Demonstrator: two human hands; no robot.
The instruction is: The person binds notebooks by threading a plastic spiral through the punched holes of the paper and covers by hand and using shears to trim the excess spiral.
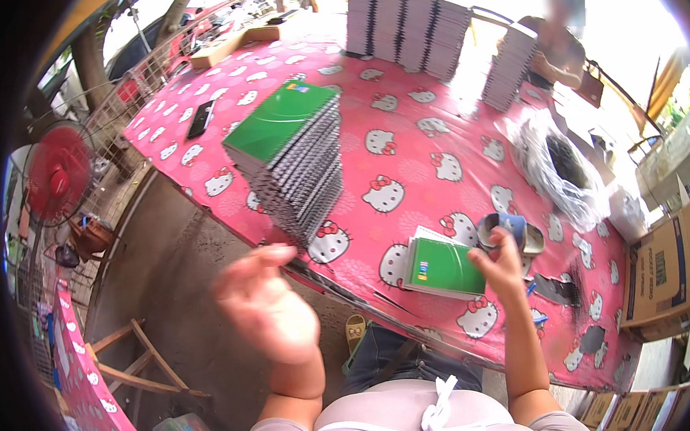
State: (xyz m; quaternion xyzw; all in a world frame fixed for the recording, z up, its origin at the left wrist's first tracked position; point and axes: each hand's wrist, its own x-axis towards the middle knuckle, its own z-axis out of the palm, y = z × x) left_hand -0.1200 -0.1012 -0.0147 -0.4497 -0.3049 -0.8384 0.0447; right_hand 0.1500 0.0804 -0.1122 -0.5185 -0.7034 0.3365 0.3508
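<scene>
Meanwhile, left hand [266, 307] raised, fingers apart; right hand [501, 266] fingers clamped on green notebook [443, 267].

1. Hard daylight floods in from the top and upper right, bleaching the far end of the desk [403, 136] to white glare.
2. The left hand [268, 303] is smeared by motion blur.
3. A black fisheye rim rings the frame; straight edges bow near it.
4. The floor [179, 284] beneath sits in shade.

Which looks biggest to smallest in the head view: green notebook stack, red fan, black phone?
1. green notebook stack
2. red fan; it sits lower and farther off, so its true size is unsure
3. black phone
</scene>
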